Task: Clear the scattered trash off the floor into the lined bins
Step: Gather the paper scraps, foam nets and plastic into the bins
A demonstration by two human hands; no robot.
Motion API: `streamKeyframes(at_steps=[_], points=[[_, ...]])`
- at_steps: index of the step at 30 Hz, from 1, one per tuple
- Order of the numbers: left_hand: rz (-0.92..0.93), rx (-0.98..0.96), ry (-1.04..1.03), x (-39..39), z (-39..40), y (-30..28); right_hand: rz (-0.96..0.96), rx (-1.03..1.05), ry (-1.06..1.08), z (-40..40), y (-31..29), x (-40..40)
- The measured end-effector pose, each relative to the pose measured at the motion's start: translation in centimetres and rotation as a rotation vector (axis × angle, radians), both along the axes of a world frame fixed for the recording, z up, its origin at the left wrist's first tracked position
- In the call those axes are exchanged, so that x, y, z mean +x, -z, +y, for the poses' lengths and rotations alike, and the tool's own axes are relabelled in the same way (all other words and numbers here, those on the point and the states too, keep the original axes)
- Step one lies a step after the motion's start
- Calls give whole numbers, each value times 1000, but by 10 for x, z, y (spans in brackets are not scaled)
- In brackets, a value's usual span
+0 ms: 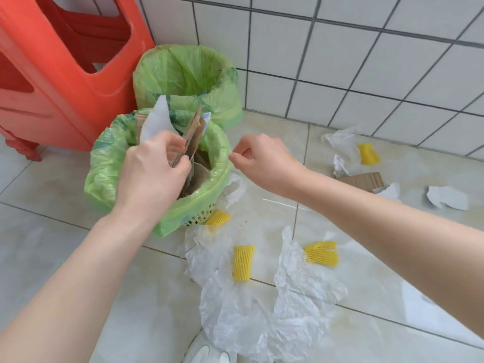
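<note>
Left hand (154,166) grips cardboard pieces (192,137) standing upright inside the near lined bin (104,163). Right hand (264,163) hovers just beside that bin's rim, fingers curled closed, holding nothing visible. Yellow foam nets (243,263) and clear plastic sheets (262,310) lie on the floor (52,258) near the bin.

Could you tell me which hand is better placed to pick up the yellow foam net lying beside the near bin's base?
Right hand: empty, nearer the foam net. Left hand grips cardboard over the near bin.

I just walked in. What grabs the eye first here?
Two green-lined bins by the tiled wall, the nearer one stuffed with cardboard that the left hand pushes in. Then yellow foam nets and clear plastic sheets litter the floor in front. A big red stool stands left.
</note>
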State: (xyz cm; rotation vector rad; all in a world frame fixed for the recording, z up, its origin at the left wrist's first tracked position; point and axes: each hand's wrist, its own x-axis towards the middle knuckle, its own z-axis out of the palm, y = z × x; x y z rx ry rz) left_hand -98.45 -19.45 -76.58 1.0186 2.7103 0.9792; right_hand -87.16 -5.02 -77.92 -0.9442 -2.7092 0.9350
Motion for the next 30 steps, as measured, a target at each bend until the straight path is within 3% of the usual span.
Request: streamKeyframes(at_steps=[5, 10, 13, 17, 25, 30], points=[[161, -43, 147, 40, 22, 13, -37, -79, 74, 11, 9, 66], [162, -51, 303, 77, 42, 26, -94, -155, 246, 29, 43, 145], [89, -75, 395, 98, 57, 46, -65, -287, 427, 41, 72, 191], [-46, -244, 540, 129, 73, 88, -34, -488, 623, 45, 104, 238], [-64, -614, 806, 157, 137, 127, -215, -352, 671, 82, 134, 276], [-34, -654, 853, 156, 185, 129, -333, -213, 583, 120, 151, 281]])
